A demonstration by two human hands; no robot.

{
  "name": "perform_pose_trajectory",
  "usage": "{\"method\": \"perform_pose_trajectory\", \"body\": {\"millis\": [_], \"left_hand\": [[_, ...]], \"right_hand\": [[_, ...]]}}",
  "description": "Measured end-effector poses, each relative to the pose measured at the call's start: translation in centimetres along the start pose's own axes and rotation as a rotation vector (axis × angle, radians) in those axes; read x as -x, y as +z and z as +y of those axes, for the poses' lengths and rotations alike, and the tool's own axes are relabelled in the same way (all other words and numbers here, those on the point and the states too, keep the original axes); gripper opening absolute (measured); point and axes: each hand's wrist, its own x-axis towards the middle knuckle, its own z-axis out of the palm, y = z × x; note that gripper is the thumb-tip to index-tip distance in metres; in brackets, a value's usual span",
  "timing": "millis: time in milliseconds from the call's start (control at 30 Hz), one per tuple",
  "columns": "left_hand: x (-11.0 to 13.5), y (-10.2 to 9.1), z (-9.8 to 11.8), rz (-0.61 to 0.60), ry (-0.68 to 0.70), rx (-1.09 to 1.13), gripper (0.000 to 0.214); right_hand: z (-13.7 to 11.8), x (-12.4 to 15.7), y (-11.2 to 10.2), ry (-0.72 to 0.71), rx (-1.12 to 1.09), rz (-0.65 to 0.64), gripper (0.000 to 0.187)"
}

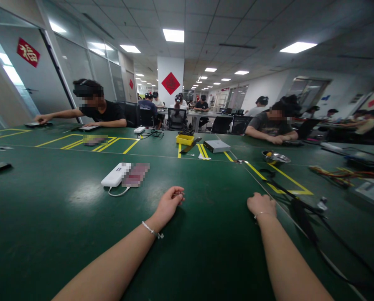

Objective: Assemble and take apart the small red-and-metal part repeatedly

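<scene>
Green tabletop (205,255) spreads across the lower frame beneath our forearms. Our left hand (169,205), near the centre, has its fingers curled inward; we cannot tell whether they pinch something small. Our right hand (262,205), right of centre, is bent into a loose fist, its palm hidden, so we cannot tell what, if anything, it grasps.

Just beyond our right hand, black cables (299,213) run down toward the lower right corner, crowding that side. Nearest our left hand, at left of centre, lies a white block (114,175) marked 15, with a pixelated reddish thing (136,174) against it and a white cord (118,194) looping below them.

At the right edge we see a metal box (373,190) and a tangle of coloured wires (331,175). Farther up, a metal bowl (282,157) sits right of centre, while a grey box (217,146) and a yellow tray (184,140) filled with dark items stand near the middle, among yellow tape lines.

Across the table, one co-worker (103,113) leans at upper left and another (268,125) bends forward at right. Behind them, a white pillar (170,65) bears a red diamond sign (171,83).
</scene>
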Motion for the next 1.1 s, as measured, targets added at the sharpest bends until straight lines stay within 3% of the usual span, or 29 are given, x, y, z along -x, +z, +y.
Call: {"method": "perform_pose_trajectory", "body": {"millis": [200,367,433,567,733,933,1100], "left_hand": [[-0.3,-0.1,-0.6,0.032,0.049,0.055,0.026],[-0.4,0.0,-0.7,0.006,0.047,0.082,0.021],[-0.3,0.0,-0.6,-0.01,0.037,0.073,0.021],[-0.1,0.1,-0.3,-0.045,0.024,0.028,0.028],[0.2,0.4,-0.3,-0.163,0.019,0.101,0.032],[0.1,0.5,-0.5,-0.215,0.037,0.11,0.027],[0.1,0.6,-0.5,-0.207,0.033,0.034,0.025]], "right_hand": [[-0.3,0.0,-0.5,-0.024,0.025,-0.007,0.03],[-3.4,1.6,-1.3,-0.194,-0.256,-0.016,0.025],[-5.7,3.1,-1.3,-0.261,-0.484,-0.094,0.022],[-10.1,7.2,-0.8,-0.352,-0.961,-0.385,0.021],[-12.8,10.7,-0.8,-0.443,-1.285,-0.629,0.023],[-12.9,11.2,-0.7,-0.488,-1.301,-0.608,0.014],[-13.2,11.0,-0.2,-0.452,-1.355,-0.587,0.02]]}}
